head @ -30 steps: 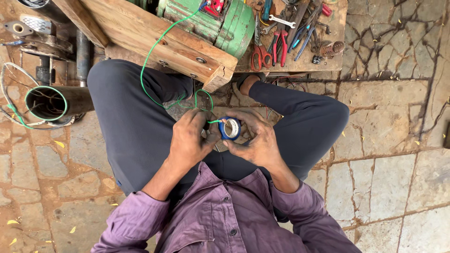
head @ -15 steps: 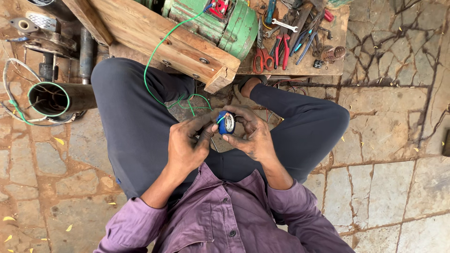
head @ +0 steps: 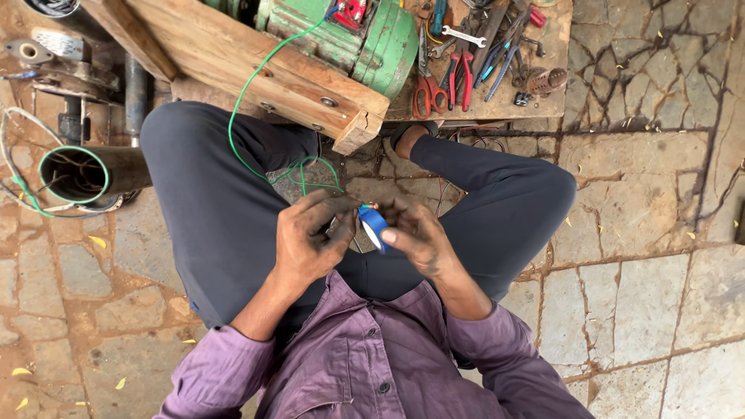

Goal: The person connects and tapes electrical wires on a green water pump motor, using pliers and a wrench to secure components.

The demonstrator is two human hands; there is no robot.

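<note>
Step in hand looked like taping a wire joint. Right hand point(head: 415, 240) fingers pinched the blue tape point(head: 374, 225); left hand point(head: 310, 240) fingers gripped the green wire point(head: 240, 109) just beside it. Next move probably needed firm tension w/ steady wire.

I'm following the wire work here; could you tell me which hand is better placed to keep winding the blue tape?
Probably the right hand: its grip pinches the blue tape roll, while the left hand steadies the green wire.
</note>
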